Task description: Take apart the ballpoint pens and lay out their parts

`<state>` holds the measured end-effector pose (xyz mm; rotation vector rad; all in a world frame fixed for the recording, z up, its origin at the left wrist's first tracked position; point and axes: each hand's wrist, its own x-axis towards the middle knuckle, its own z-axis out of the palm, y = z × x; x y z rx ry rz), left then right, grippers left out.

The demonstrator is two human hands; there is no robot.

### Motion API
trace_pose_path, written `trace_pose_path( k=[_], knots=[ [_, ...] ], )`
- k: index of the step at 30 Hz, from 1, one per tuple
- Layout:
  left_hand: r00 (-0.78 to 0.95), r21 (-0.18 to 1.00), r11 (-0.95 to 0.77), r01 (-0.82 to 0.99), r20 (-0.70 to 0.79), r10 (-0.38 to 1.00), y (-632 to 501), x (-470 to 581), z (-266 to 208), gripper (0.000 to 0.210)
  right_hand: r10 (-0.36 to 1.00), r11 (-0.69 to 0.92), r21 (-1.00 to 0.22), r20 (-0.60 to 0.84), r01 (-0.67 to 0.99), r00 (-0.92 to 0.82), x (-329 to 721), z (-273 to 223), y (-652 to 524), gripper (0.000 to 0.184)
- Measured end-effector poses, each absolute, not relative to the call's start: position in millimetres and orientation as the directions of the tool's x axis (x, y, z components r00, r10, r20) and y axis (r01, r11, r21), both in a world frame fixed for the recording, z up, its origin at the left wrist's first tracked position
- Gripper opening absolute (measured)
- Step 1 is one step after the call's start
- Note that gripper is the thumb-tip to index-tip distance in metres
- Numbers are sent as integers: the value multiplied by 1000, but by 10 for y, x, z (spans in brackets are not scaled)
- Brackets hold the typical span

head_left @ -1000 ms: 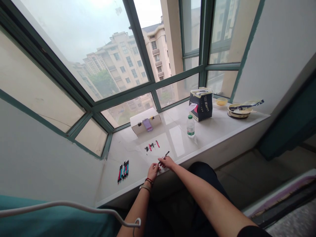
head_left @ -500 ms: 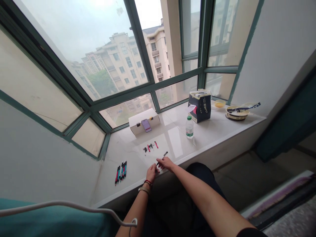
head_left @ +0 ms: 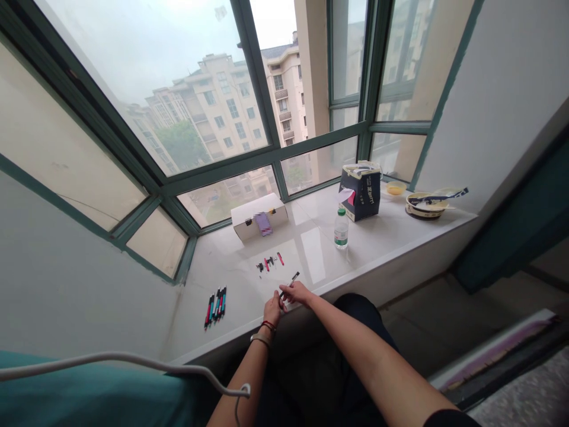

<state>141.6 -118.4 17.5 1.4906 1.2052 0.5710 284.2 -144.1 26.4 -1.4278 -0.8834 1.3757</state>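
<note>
A slim pen (head_left: 293, 277) with a dark upper end slants up and to the right over the sill's front edge. The fingers of my right hand (head_left: 297, 293) are closed around its middle. My left hand (head_left: 272, 307) is closed at the pen's lower end, touching my right hand; its fingertips are partly hidden. Beyond my hands lies a small row of pen parts (head_left: 269, 262), some black and some pinkish red, too small to tell apart. To the left, several red, blue and teal pens (head_left: 216, 307) lie side by side.
A white box (head_left: 242, 213) with a purple patterned packet (head_left: 264, 223) against it stands by the window. Further right are a water bottle (head_left: 341, 230), a dark paper bag (head_left: 367, 193), a small yellow dish (head_left: 395, 188) and a takeaway bowl (head_left: 424, 206). A white cable (head_left: 111, 357) crosses the lower left.
The view has shifted slightly. My hands stay together on the pen, with a small change in the left fingers. The things on the sill have not moved.
</note>
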Motion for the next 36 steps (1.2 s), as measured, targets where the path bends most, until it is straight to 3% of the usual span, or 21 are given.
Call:
trace_pose_path(
  k=[5, 11, 16, 26, 32, 36],
  knots=[
    [359, 926, 95, 364, -234, 904, -1196, 1391, 180, 68, 938, -308, -944, -322, -119, 131, 2858, 253, -1454, 44],
    [398, 945, 98, 311, -223, 890, -1181, 1323, 120, 58, 934, -300, -946, -318, -124, 165, 2842, 226, -1427, 44],
    [402, 943, -12, 332, -129, 907, -1161, 1325, 87, 57, 935, -295, -952, -306, -83, 178, 2821, 232, -1417, 46],
    [413, 952, 145, 269, -250, 876, -1161, 1332, 86, 56, 934, -296, -946, -315, -131, 167, 2816, 225, -1425, 41],
    [421, 958, 14, 286, -139, 896, -1145, 1355, 46, 54, 944, -291, -948, -307, -131, 123, 2810, 253, -1435, 45],
    [391, 948, 68, 311, -193, 900, -1159, 1372, 87, 56, 940, -281, -957, -289, -72, 180, 2815, 262, -1434, 46]
  ],
)
